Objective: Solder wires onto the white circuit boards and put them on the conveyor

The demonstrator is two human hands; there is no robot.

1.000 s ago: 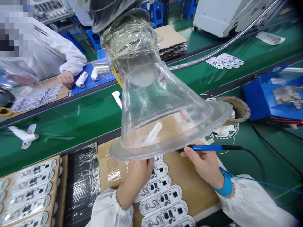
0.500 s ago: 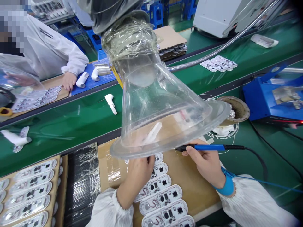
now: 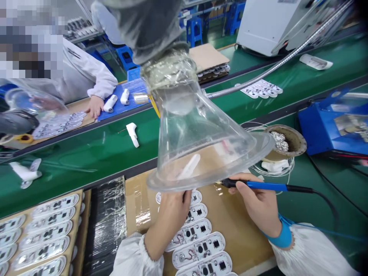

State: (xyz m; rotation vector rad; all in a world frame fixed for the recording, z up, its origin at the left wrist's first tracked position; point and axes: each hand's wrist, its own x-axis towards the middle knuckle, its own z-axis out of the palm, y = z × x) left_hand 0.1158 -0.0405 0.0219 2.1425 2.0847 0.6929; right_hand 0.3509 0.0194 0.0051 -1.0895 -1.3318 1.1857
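Observation:
A clear plastic fume hood (image 3: 198, 134) hangs over a brown cardboard pad (image 3: 230, 218). My right hand (image 3: 255, 201) grips a blue-handled soldering iron (image 3: 267, 186), its tip pointing left under the hood's rim. My left hand (image 3: 172, 212) reaches under the rim, fingers hidden behind the hood. It rests over a column of white circuit boards (image 3: 198, 245) lying on the pad. A white part shows blurred through the hood. A blue wrist strap (image 3: 283, 235) wraps my right wrist.
A green conveyor belt (image 3: 86, 149) carries a white thermometer shell (image 3: 132, 134) and another (image 3: 24, 174). A solder tip cleaner pot (image 3: 289, 142) and blue solder station (image 3: 330, 126) stand at right. A tray of boards (image 3: 40, 230) lies at left. A co-worker in white sits across the belt.
The view shifted slightly down and right. The white shell on the belt moved left. My right hand with the iron stayed near the hood's rim; my left hand barely moved.

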